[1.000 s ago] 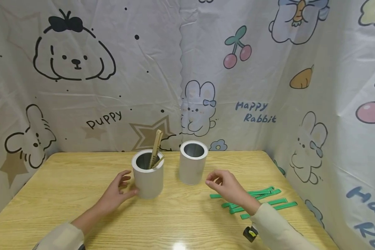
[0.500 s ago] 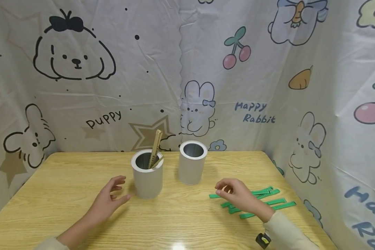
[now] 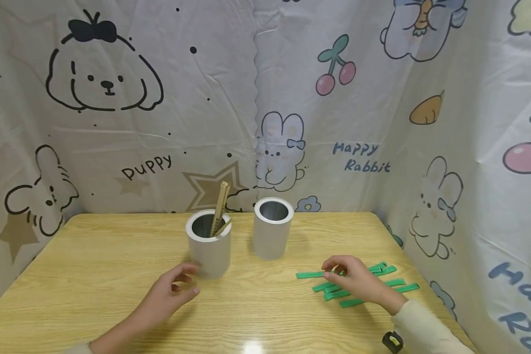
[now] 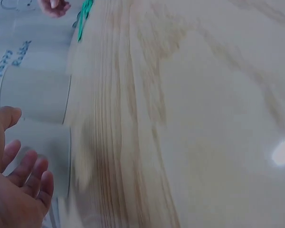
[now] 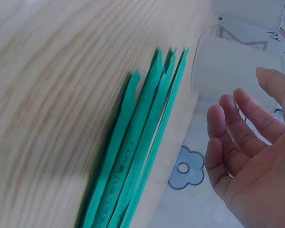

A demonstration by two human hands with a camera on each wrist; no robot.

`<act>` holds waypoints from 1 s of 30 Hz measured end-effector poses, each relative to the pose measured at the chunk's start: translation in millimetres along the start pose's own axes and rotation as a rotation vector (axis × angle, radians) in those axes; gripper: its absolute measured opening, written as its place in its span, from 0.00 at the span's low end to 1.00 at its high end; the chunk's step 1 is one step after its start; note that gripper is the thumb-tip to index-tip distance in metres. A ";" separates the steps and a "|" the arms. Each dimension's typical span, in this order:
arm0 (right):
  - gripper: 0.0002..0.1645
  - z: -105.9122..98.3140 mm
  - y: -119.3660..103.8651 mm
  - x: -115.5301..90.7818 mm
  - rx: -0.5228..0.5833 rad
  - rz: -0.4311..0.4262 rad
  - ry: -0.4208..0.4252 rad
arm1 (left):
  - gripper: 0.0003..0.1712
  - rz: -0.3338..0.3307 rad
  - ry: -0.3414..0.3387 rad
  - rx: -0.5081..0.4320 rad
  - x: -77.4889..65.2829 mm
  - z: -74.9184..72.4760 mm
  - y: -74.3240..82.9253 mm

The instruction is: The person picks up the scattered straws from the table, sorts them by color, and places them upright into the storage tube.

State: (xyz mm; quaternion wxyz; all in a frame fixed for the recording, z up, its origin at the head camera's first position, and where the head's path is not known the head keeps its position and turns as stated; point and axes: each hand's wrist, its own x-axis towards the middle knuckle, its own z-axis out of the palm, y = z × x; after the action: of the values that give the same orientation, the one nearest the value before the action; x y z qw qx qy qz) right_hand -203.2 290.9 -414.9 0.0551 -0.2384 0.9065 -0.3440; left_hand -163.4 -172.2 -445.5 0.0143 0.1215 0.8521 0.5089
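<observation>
Right hand (image 3: pixel 354 278) over the green sticks (image 3: pixel 307 275), left hand (image 3: pixel 170 290) by the left can (image 3: pixel 210 258), neither gripping.
Here's the right hand, fingers loosely bent, thumb apart, nothing pinched; the green sticks lie flat beneath and around it on the right of the worktop (image 3: pixel 137 236), some crossing, as slim things loosely laid would. Over left, the left hand curves loosely, thumb away from the fingers; whether its fingertips touch the can, I can't tell. Outward now: that can holds tan sticks (image 3: pixel 220 209), leaning right, presumably because they're too long and too few to stand straight. Just right and slightly farther, the right can (image 3: pixel 271 241) stands upright, only dark inner wall showing, its bottom hidden.
</observation>
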 end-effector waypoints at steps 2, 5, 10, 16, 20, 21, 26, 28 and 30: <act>0.18 -1.2 3.5 -0.8 -0.010 -0.001 0.004 | 0.23 0.009 -0.020 -0.007 0.6 5.4 2.1; 0.19 -2.7 7.9 -1.7 -0.013 0.005 0.007 | 0.22 0.026 -0.034 -0.015 2.5 12.7 5.7; 0.19 -5.0 16.0 -2.3 -0.001 0.005 0.008 | 0.20 0.033 -0.045 -0.030 7.1 24.6 12.4; 0.17 -11.8 28.2 -2.5 0.028 -0.001 0.014 | 0.23 0.049 -0.084 -0.051 15.5 44.4 18.6; 0.17 -15.4 35.9 -0.1 0.032 0.020 0.009 | 0.26 0.053 -0.122 -0.073 22.5 56.3 21.1; 0.17 -15.9 38.2 0.7 0.027 0.024 0.009 | 0.26 0.049 -0.125 -0.080 24.3 59.3 21.8; 0.18 -19.4 47.6 2.9 0.012 0.034 0.009 | 0.29 0.020 -0.129 -0.118 35.7 73.0 25.8; 0.19 -20.7 48.9 3.2 0.023 0.039 0.002 | 0.30 0.012 -0.131 -0.127 39.6 76.7 27.9; 0.19 -21.5 49.1 3.4 0.035 0.049 -0.006 | 0.31 0.012 -0.128 -0.126 43.5 80.4 29.3</act>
State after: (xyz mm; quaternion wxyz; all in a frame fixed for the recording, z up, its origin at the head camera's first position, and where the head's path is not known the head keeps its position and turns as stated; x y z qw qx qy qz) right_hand -231.2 334.0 -430.4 0.0705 -0.2160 0.9058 -0.3575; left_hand -188.0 -79.9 -454.4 0.0735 0.1576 0.8150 0.5527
